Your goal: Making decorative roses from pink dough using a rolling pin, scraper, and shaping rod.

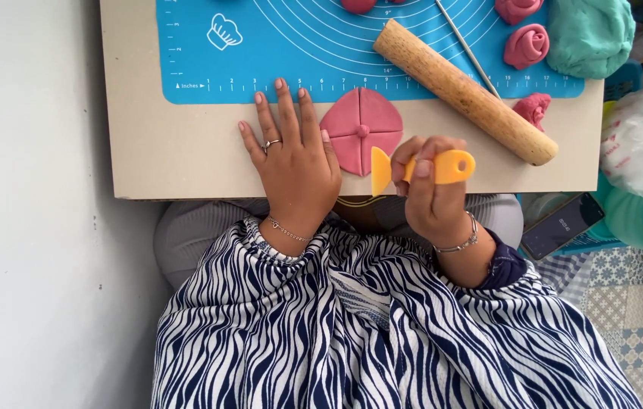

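Left hand (296, 155) flat, fingers spread, beside quartered pink dough disc (361, 130) on tabletop (177, 148); right hand (429, 189) gripping yellow plastic cutter (420, 168) at disc's edge.

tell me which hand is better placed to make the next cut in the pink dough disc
Right, most likely. The right hand already grips the orange cutter, its blade beside the scored pink dough disc. The left hand holds no tool; it lies flat on the board by the disc's left edge.
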